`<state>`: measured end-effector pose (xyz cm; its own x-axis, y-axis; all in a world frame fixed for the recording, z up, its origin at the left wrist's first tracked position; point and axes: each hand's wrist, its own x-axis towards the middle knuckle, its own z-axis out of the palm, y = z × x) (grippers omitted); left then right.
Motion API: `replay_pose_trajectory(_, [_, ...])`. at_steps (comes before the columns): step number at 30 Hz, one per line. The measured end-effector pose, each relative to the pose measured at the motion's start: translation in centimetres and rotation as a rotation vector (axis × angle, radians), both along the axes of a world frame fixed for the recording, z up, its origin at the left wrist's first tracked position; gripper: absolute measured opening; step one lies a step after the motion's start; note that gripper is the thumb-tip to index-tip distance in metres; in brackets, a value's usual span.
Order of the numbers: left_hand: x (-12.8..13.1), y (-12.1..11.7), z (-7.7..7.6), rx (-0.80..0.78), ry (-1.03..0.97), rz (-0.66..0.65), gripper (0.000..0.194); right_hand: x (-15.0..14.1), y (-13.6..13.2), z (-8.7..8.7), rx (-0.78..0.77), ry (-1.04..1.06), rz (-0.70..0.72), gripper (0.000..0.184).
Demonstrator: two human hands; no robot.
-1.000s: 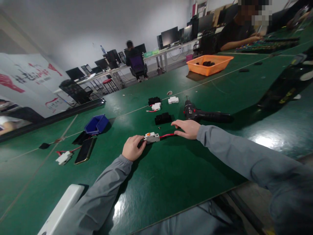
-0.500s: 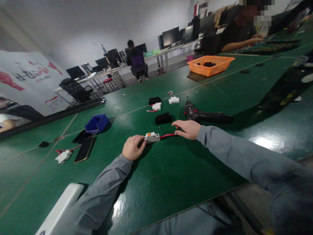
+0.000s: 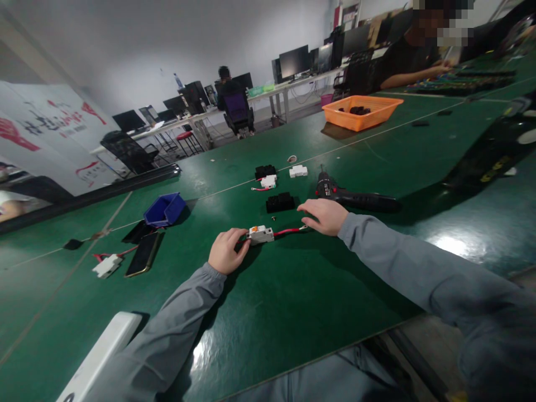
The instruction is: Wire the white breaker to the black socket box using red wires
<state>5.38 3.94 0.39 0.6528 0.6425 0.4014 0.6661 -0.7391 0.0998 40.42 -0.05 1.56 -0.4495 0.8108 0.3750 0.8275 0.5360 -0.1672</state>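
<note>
A white circuit breaker (image 3: 262, 234) with an orange toggle lies on the green table. My left hand (image 3: 227, 251) grips its left end, fingers closed about it. From the breaker's right side runs a short red wire (image 3: 287, 231), tipped with a metal ring terminal (image 3: 304, 228). My right hand (image 3: 325, 216) is just beside that terminal, thumb and fingers apart; I cannot tell whether the thumb touches it. A small screw (image 3: 273, 218) and a black block (image 3: 280, 202) lie behind the wire. Close beyond my right hand is a black power drill (image 3: 355, 200).
Farther back are another black block (image 3: 265, 172) and two white breakers, one (image 3: 268, 181) wired. An orange basket (image 3: 360, 113) holds dark parts. At left lie a blue bin (image 3: 165, 210), a phone (image 3: 144, 254) and a wired breaker (image 3: 108, 266). Another person sits far right.
My right hand has moved slightly right and away from the wire's end, and the ring terminal now shows. My left hand and the breaker stay in place.
</note>
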Motion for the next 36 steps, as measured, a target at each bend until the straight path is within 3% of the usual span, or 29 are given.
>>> replay_pose_trajectory(2, [0.0,-0.1,0.0,0.009,-0.007,-0.003,0.027,1.1,0.2,0.7,0.099,-0.017,-0.104,0.040])
replay_pose_trajectory(6, [0.0,-0.2,0.1,0.028,-0.015,-0.006,0.025,4.0,0.4,1.6,0.205,-0.028,-0.520,0.045])
replay_pose_trajectory(8, [0.0,-0.2,0.2,0.039,-0.023,-0.012,0.025,5.3,0.4,1.4,0.167,-0.067,-0.698,0.049])
replay_pose_trajectory(10, [0.0,-0.2,0.2,0.043,-0.031,-0.017,0.025,6.1,0.6,1.0,0.048,-0.114,-0.789,0.055])
replay_pose_trajectory(14, [0.0,-0.1,-0.1,0.032,-0.061,-0.014,0.028,6.4,0.9,0.6,-0.206,-0.185,-0.807,0.059])
replay_pose_trajectory(23, [-0.1,0.4,-0.8,0.029,-0.104,-0.031,0.029,6.8,0.5,1.9,-0.518,-0.223,-0.723,0.066])
replay_pose_trajectory(29, [-0.1,0.5,-0.8,0.055,-0.128,-0.070,0.021,7.4,0.7,1.6,-0.637,-0.126,-0.703,0.077])
replay_pose_trajectory(36, [-0.2,0.4,-0.8,0.056,-0.136,-0.098,0.017,9.1,1.5,0.8,-0.633,0.039,-0.632,0.059])
